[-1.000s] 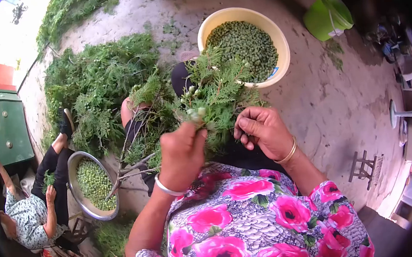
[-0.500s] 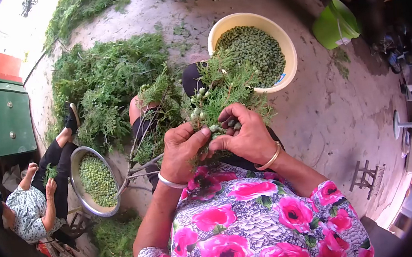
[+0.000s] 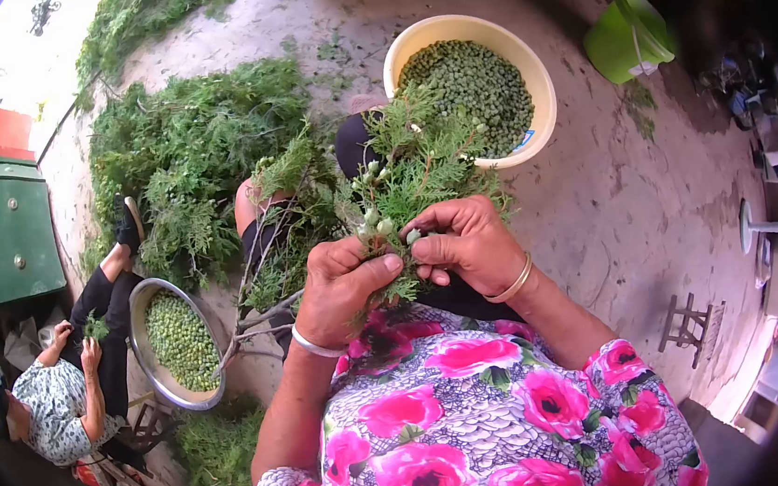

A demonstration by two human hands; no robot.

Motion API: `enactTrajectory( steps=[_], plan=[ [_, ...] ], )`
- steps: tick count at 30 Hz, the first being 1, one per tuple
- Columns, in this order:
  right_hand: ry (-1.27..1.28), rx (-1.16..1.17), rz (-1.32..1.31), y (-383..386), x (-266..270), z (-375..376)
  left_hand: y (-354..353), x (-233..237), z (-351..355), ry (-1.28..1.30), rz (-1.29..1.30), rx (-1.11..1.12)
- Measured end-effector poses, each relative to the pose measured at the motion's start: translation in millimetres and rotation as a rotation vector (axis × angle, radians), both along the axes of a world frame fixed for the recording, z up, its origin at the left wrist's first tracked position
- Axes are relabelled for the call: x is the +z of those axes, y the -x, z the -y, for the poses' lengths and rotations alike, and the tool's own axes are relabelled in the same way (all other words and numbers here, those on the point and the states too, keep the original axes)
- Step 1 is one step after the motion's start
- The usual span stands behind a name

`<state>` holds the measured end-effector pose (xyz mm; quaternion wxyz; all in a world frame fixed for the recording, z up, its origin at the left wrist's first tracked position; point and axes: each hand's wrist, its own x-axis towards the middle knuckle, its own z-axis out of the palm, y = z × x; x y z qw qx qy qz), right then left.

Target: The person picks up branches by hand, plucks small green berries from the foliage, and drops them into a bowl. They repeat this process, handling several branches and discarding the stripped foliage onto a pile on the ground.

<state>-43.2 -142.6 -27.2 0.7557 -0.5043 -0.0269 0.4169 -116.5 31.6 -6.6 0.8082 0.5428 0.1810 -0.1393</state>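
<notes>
Across my lap lies a leafy conifer branch [image 3: 424, 169] with scale-like green foliage and small pale-green cones. My left hand [image 3: 342, 285] is closed on a sprig of it, thumb pressed against the fingers. Just above that thumb, a few cones [image 3: 373, 221] cluster on the twigs. My right hand [image 3: 469, 246], close beside the left, pinches a green cone [image 3: 414, 236] between thumb and fingers; its curled fingers hide whatever else is in the palm. Beyond the branch stands a cream plastic basin [image 3: 540, 88] holding many green cones.
To the left, another person [image 3: 57, 397] sits holding a green sprig by a metal basin [image 3: 142, 337] of cones. Piles of cut branches [image 3: 193, 149] cover the floor ahead. A lime-green bucket [image 3: 627, 37] stands far right, and a small wooden stool [image 3: 687, 327] is nearer on that side.
My right hand has turned and its fingertips have closed on a cone; the cones seen in its palm before are now hidden. My left hand keeps its grip. The view has shifted slightly.
</notes>
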Motion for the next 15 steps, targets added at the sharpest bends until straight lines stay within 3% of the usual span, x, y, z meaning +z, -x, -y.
enactTrajectory(
  steps=[4,6,7,9,10,15],
  plan=[
    [-0.049,-0.133,-0.144,2.7,-1.1,-2.9,3.9,-10.5,-5.0,0.077,-0.001,0.05],
    [0.137,-0.263,0.139,-2.5,-5.7,2.7,5.4,-8.8,-5.6,0.125,0.013,0.127],
    [0.136,-0.265,0.138,-5.3,-4.2,6.8,5.6,-9.6,-5.9,0.124,0.013,0.125],
    [-0.093,-0.292,-0.074,-9.7,0.2,15.6,7.7,-11.7,-8.1,0.29,0.086,0.183],
    [-0.098,-0.221,-0.025,-10.1,-0.9,19.8,5.3,-8.2,-3.6,0.2,0.079,0.211],
    [-0.135,-0.092,-0.077,-6.0,-1.3,18.8,3.0,-6.4,-0.2,0.216,0.066,0.222]
  ],
)
